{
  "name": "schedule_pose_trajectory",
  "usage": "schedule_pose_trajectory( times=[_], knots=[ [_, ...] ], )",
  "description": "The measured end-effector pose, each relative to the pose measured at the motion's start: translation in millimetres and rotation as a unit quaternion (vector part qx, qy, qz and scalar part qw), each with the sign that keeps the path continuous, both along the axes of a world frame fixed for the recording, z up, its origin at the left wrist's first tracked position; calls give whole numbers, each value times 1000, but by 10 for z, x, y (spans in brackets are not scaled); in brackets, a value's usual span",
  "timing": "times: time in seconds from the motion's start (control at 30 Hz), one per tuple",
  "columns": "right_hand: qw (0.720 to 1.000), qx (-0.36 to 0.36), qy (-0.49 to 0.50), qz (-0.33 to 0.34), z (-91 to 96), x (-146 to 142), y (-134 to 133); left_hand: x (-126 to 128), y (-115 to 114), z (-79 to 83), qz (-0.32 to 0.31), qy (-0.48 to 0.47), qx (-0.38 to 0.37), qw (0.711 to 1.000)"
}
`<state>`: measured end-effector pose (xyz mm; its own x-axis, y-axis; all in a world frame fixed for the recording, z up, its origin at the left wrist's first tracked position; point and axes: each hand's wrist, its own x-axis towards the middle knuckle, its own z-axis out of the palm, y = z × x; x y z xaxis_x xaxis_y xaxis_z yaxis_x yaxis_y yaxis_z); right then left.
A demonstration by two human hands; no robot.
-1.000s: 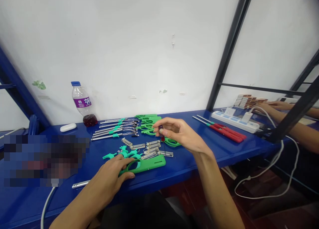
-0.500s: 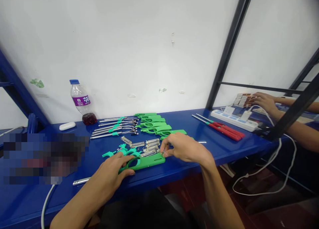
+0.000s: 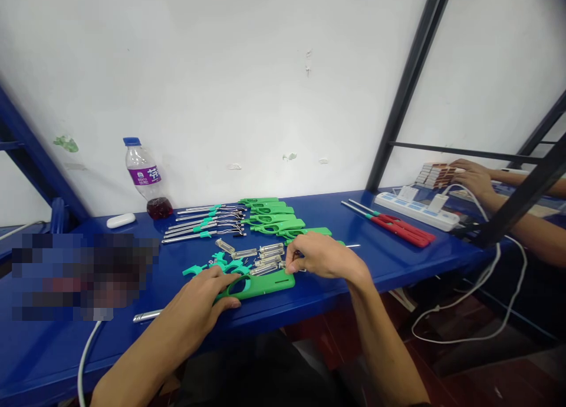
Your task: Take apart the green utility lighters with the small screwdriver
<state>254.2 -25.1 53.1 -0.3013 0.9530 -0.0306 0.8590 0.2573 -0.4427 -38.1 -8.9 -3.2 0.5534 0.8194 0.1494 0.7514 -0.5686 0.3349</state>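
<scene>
My left hand is closed on the handle end of a green lighter casing, thumb in front and fingers behind. A metal lighter tube sticks out to the left from under that hand. My right hand is pinched at the casing's right end; what its fingertips hold, if anything, is hidden. Just behind the casing lie several clear lighter fuel tanks and teal triggers. Further back are several green lighter casings and metal lighter tubes with teal pieces and wires.
Two red lighters and a white power strip lie to the right. A bottle and a white case stand at the back left. Beyond the black frame, another person's hands are near stacked blocks.
Both hands stay at the green casing, with hardly any movement. My right fingertips have shifted slightly at its right end. The view has moved a little.
</scene>
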Motion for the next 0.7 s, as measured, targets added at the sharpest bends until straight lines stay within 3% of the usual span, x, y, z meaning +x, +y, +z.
schedule_pose_trajectory(
  times=[0.27, 0.5, 0.7],
  knots=[
    [996, -31, 38, 80, 66, 76, 37, -42, -27, 120, -50, 23, -5, 998],
    [988, 1, 130, 86, 172, 87, -14, -119, -19, 51, -61, -13, 84, 995],
    [977, 86, 185, 54, 179, -69, -76, -235, -7, 162, -50, -59, 177, 981]
  ],
)
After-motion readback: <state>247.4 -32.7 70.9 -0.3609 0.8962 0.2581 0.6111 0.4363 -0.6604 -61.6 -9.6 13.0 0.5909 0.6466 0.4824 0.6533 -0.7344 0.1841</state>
